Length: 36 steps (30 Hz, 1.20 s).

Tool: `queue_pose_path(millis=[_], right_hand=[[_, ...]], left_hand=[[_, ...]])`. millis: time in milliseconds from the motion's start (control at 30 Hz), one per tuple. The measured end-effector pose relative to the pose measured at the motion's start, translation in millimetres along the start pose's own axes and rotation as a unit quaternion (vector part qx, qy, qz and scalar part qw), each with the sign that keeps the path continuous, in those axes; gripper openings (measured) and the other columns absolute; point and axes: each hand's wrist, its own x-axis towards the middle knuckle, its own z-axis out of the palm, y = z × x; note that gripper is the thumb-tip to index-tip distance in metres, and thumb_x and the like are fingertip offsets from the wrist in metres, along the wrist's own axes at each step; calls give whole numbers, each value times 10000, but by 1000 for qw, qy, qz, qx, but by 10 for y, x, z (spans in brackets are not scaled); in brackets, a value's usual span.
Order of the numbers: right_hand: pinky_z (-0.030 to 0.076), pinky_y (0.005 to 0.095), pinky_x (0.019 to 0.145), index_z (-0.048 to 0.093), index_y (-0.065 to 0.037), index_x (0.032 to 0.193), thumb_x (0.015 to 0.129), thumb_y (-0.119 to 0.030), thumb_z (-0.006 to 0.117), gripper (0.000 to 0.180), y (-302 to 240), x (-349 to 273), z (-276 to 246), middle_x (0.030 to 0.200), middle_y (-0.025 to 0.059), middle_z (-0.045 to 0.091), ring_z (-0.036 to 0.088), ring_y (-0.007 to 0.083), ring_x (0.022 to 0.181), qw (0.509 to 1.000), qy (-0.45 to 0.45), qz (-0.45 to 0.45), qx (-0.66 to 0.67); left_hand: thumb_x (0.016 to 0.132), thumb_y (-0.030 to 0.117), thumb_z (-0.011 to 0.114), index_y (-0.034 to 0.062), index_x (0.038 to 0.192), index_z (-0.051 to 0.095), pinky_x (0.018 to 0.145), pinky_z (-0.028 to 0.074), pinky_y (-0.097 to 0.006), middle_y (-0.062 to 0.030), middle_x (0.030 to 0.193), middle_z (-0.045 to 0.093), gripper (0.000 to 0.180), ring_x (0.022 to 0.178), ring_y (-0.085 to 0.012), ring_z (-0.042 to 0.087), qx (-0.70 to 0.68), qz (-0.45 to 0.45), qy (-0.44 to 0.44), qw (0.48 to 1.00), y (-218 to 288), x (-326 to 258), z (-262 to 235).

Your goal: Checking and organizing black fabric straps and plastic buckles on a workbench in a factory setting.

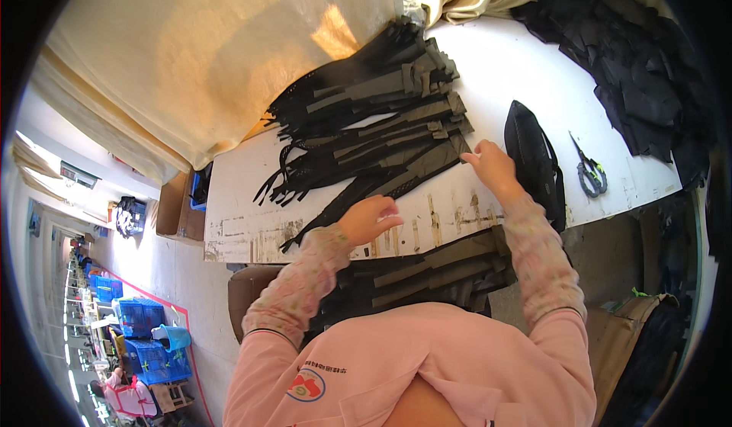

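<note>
Our right hand (492, 164) pinches a strap end (457, 146), left hand (371, 218) curled empty; scissors (589, 171) and black mesh piece (534, 160) lie beside on the surface (503, 69)

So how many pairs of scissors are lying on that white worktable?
1: the metal scissors lie near the white table's right end, between a black mesh piece and a heap of black fabric, which may hide more.

both hands (371, 218) (492, 165) on black strips (366, 133), white table (518, 69), scissors (589, 171)
</note>
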Motion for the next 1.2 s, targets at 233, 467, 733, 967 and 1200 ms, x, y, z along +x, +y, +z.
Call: queue_pose_path(millis=[233, 467, 733, 967, 1200], right_hand=[[473, 347, 618, 545, -34, 812, 733, -197, 776, 293, 61, 106, 363, 682, 86, 579, 590, 215, 656, 975, -153, 77, 139], [430, 211, 616, 476, -52, 839, 815, -46, 693, 219, -341, -767, -500, 773, -2, 565, 517, 70, 675, 821, -287, -44, 492], [474, 403, 756, 474, -36, 1183, 764, -139, 738, 506, -786, -1276, -441, 1057, 157, 584, 591, 337, 855, 979, 116, -110, 127], [487, 421, 678, 538, -59, 1109, 868, -34, 566, 244, -604, -1217, -215, 894, 169, 628, 605, 360, 782, 972, 106, -121, 172], [477, 372, 579, 569, -43, 848, 860, -106, 616, 80, -601, -1058, -406, 739, 127, 606, 575, 324, 643, 968, 106, -221, 60]], left_hand=[[829, 239, 689, 45, 1113, 593, 878, 462, -349, -137, 1087, 592, 357, 1012, -283, 573, -84, 38, 131, 987, 39, 449, 234], [841, 194, 639, 4, 1106, 602, 826, 472, -315, -154, 1037, 642, 328, 912, -239, 601, -281, 49, 20, 958, 308, 719, 86], [864, 275, 658, -5, 806, 642, 556, 442, -316, -116, 627, 591, 286, 551, -189, 530, -232, 9, 91, 968, 691, 740, 382], [828, 198, 695, 21, 826, 582, 549, 429, -281, -51, 639, 557, 210, 570, -134, 495, -240, 5, 71, 968, 737, 561, 364], [846, 129, 696, 30, 844, 580, 537, 400, -235, 5, 660, 544, 153, 585, -72, 457, -252, -22, 34, 967, 793, 422, 328]])
